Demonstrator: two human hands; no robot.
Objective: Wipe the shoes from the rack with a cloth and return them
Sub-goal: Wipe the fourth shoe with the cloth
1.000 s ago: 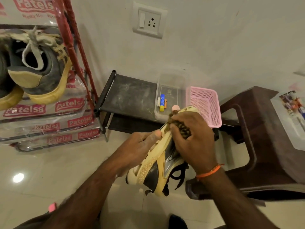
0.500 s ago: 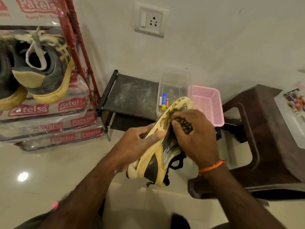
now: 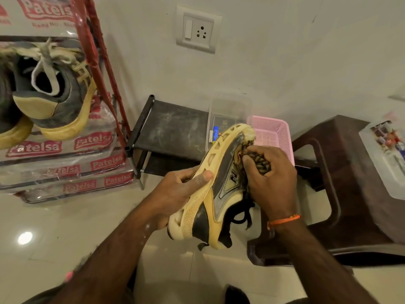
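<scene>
Warm, rather dim indoor light falls from overhead, and its source shows as a small bright glare spot on the glossy floor [image 3: 24,238] at lower left. Soft shadows lie under the brown stool [image 3: 350,183] and the black low shelf [image 3: 171,128]. Wide-angle distortion bends the red rack [image 3: 96,69] near the left edge, and the right margin looks soft and smeared.

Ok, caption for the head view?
Left hand holds shoe; right hand rubs cloth on its toe.
</scene>
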